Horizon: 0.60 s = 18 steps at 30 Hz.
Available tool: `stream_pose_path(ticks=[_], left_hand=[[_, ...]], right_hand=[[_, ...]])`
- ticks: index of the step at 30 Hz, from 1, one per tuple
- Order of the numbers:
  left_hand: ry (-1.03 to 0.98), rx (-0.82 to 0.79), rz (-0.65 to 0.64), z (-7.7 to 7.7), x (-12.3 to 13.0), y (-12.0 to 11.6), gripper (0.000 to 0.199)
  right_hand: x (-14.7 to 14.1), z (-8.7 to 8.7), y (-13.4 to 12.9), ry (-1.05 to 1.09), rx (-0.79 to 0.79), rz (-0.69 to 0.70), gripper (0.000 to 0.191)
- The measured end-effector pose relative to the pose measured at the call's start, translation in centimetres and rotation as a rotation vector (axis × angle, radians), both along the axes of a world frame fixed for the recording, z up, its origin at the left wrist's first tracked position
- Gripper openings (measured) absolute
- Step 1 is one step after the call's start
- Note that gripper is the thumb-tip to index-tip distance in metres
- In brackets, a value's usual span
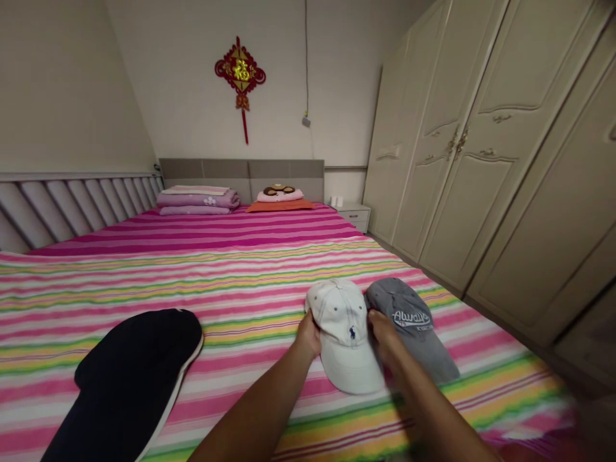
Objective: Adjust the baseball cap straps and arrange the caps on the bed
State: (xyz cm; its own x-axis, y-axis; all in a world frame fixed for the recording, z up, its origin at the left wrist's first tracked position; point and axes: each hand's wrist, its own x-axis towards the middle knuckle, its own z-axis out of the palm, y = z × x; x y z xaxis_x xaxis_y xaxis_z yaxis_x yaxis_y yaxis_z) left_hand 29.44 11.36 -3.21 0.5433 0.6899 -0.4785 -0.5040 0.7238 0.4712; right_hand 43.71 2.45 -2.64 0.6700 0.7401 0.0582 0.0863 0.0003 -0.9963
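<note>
From my remote station: one tall cream panelled wardrobe (462,160) on the right. One broad bed (231,282) under a pink, white, yellow and green striped cloth cover. Two folded bedding stacks at its head: one purple fabric stack (197,200), one pink-and-orange fabric stack (282,197). Headwear on the bed, three count: one dark navy fabric hat with white edging (135,359), well apart at left; one gray cloth baseball cap with white lettering (397,295), at right; one white cloth baseball cap (339,321) just beside the gray one, brim toward me. Two hands: my left hand (308,335), fingers clamped on the white cap's left edge; my right hand (382,330), fingers closed on its right edge, overlapping the gray cap; contact there, cannot tell. One small blue emblem (353,332) on the white crown.
</note>
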Motion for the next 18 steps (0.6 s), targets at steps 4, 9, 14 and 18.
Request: stream_pose_path(ticks=[4, 9, 14, 18], left_hand=[[0.069, 0.024, -0.026, 0.2, 0.0, -0.4, 0.04], [0.184, 0.109, -0.064, 1.1, -0.5, -1.1, 0.03], [0.319, 0.226, -0.069, 1.7, -2.8, -2.2, 0.022], [0.367, 0.355, -0.004, 1.9, -7.5, -3.7, 0.016]], right_hand=[[-2.0, -0.8, -4.0, -0.298, 0.03, -0.154, 0.033], [-5.3, -2.4, -8.6, -0.733, -0.029, -0.232, 0.037], [-7.6, -4.8, -10.0, -1.403, 0.094, -0.178, 0.039], [-7.8, -5.5, -9.9, -1.534, 0.101, -0.133, 0.037]])
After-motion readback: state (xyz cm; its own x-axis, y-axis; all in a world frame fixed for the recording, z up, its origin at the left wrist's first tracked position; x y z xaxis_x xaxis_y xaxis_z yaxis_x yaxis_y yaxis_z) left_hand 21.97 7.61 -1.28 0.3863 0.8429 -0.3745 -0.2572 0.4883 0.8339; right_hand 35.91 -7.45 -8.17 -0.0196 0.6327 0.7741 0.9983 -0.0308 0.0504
